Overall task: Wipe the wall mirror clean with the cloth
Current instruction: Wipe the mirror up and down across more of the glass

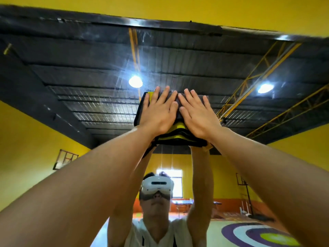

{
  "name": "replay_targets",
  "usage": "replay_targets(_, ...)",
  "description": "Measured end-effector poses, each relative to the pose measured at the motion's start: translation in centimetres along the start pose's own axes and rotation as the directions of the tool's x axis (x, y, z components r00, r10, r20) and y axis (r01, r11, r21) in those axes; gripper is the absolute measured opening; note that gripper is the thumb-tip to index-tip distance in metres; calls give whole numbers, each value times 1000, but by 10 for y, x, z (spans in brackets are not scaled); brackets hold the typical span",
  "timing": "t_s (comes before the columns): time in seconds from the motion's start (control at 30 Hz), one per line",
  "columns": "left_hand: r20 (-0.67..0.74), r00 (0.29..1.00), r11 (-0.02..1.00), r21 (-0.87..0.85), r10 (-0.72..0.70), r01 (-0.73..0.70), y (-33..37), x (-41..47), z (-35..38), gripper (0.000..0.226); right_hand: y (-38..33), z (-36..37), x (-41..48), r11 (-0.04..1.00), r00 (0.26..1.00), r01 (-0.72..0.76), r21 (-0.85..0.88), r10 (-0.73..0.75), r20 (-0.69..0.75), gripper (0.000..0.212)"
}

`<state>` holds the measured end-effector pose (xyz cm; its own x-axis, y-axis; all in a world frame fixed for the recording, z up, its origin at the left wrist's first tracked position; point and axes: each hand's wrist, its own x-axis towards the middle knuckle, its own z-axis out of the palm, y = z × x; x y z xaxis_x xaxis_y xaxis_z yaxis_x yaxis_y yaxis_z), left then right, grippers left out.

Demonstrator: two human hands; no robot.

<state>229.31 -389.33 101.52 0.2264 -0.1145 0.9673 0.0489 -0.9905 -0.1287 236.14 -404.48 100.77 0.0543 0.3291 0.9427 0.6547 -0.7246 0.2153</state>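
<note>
The wall mirror (74, 72) fills most of the view and reflects a dark ceiling, yellow walls and a person wearing a white headset. A folded cloth (179, 135), dark grey with yellow stripes, lies flat against the glass high up, near the middle. My left hand (158, 113) presses on the cloth's left half with straight, spread fingers. My right hand (197, 113) presses on its right half the same way, thumbs nearly touching. Both arms reach up from the lower corners. Most of the cloth is hidden under my hands.
The mirror's top edge (160, 24) runs just below a yellow wall strip. Streaks show on the glass around the reflected ceiling lamp (135, 81). Reflected in the mirror are a basketball hoop stand (246, 195), a table and a painted floor circle.
</note>
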Motion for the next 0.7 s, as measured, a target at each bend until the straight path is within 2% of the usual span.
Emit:
replay_targets(0.1,-46,999,1000,-1,-29,29,2,-4,1,54,-20,-3,1,986,992,-105,130,112,-52,54)
replay_targets(0.17,-85,996,995,86,-38,45,8,-13,10,55,-21,3,-7,994,991,-86,63,92,-94,54)
replay_targets(0.27,-121,992,990,130,-42,58,26,-22,22,57,6,7,-23,1000,994,-13,-27,10,-109,54)
replay_targets(0.47,-78,996,991,129,-31,41,83,-23,46,58,62,-2,-50,998,997,-10,-68,5,-75,54)
replay_targets(0.7,-83,996,987,157,-14,27,98,-63,58,57,65,6,-97,997,995,6,-75,-13,-102,56)
